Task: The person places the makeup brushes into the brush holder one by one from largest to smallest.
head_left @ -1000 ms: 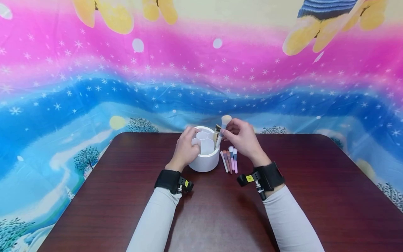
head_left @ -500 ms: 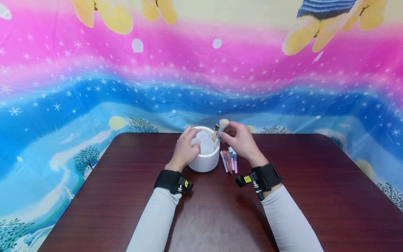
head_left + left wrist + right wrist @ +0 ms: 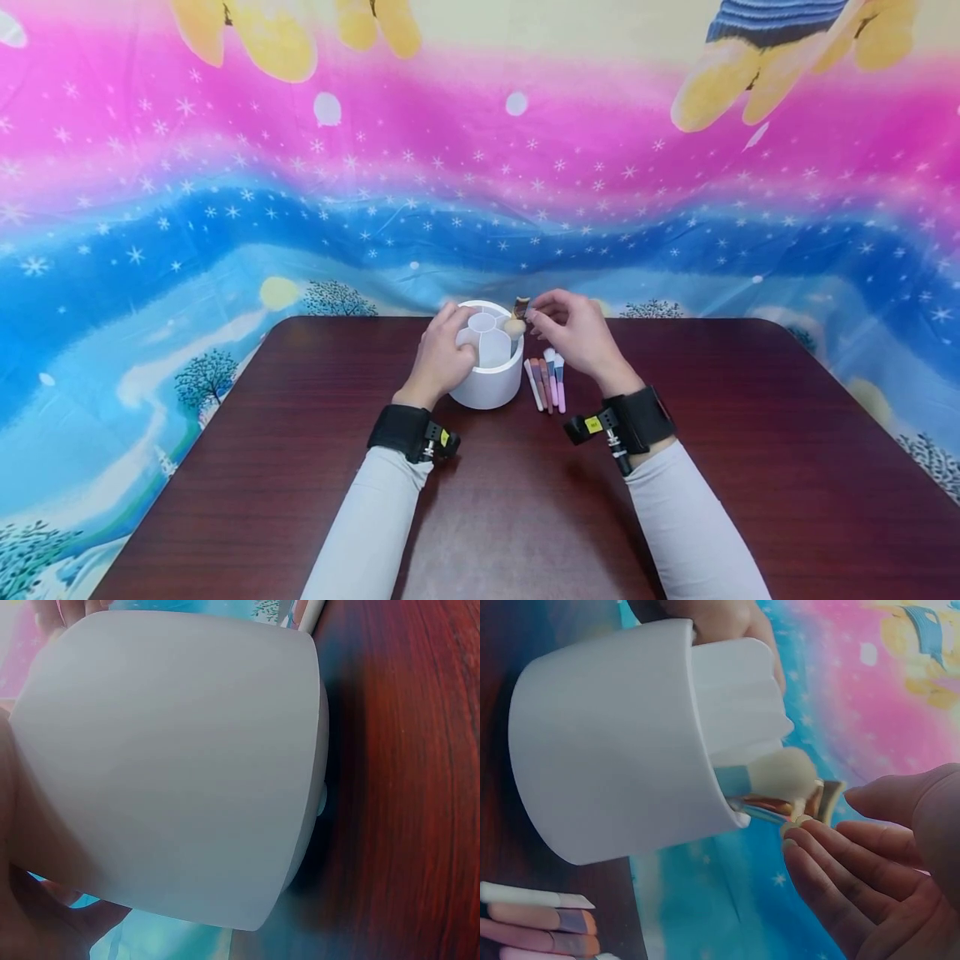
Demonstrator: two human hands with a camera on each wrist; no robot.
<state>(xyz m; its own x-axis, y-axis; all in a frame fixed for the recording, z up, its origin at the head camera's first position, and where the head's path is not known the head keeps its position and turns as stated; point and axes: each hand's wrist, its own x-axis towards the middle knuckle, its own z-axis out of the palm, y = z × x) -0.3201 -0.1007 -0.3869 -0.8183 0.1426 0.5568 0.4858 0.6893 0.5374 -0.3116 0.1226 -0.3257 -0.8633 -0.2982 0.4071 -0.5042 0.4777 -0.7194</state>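
Note:
A round white brush holder [image 3: 483,390] with several inner compartments stands on the table. My left hand [image 3: 442,354] grips its left side, with the fingers over the rim. Inside its right part, a makeup brush [image 3: 784,772] with a fluffy cream head and blue ferrule leans against the rim. Behind that head, smaller brushes [image 3: 829,802] with dark and brown tips poke out. My right hand [image 3: 577,333] is just right of the rim. In the right wrist view its thumb is apart from the fingers, whose fingertips [image 3: 795,829] are right at the smaller brushes.
Several makeup brushes [image 3: 545,379] with white, brown and pink handles lie side by side on the dark red-brown table [image 3: 480,517], right of the holder. A colourful printed cloth [image 3: 480,150] hangs behind the table's far edge.
The fluffy brush has gone down into the holder and now leans left, out of my right hand, which has let it go. My left hand and the holder have stayed put.

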